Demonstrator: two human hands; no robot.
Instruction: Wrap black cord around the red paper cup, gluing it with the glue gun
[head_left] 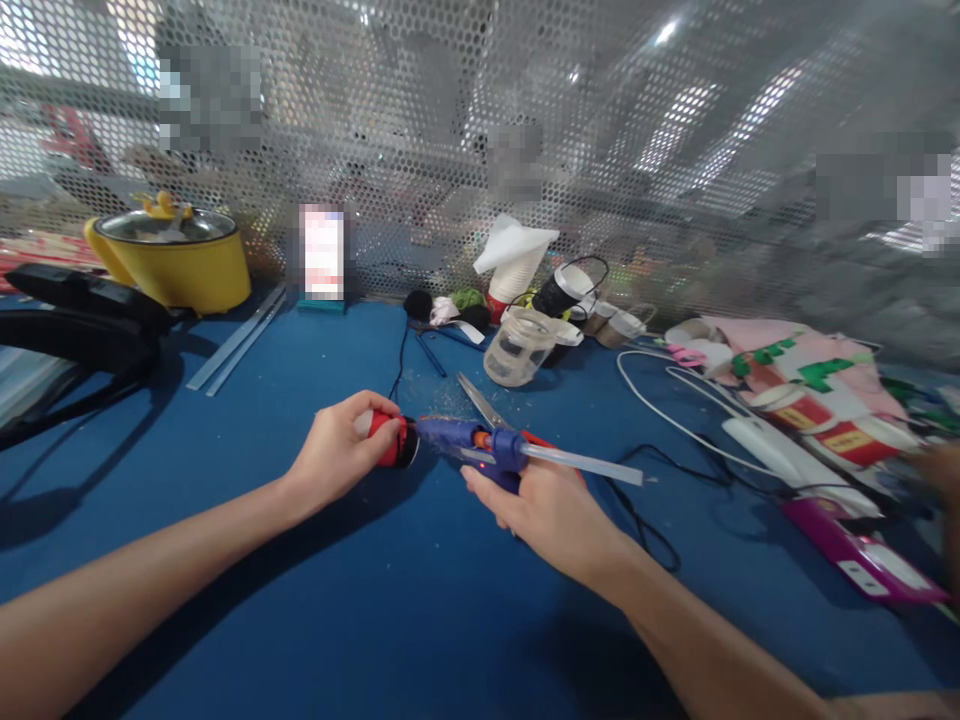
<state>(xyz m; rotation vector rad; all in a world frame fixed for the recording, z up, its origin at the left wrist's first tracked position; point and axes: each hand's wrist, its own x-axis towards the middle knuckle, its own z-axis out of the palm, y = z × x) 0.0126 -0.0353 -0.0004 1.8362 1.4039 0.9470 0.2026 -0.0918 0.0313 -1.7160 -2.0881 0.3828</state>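
My left hand [346,440] is closed round a small red paper cup [390,447] lying on its side, with black yarn wound about its rim end. A black strand runs from the cup back toward balls of yarn [450,305]. In my right hand [547,505] is a blue hot glue gun [457,437], its nozzle at the yarn-covered end of the cup; whether it touches I cannot tell. A clear glue stick [589,462] sticks out of its back. Scissors [484,402] with red handles lie just behind the gun, partly hidden by it.
Behind the scissors stands a clear plastic cup [517,348], near a stack of paper cups [517,265]. To the left are a yellow pot [180,260], glue sticks [240,338], a phone [322,252] and a black object [82,330]. Cables, a white power strip [795,465] and a purple box [862,550] lie right.
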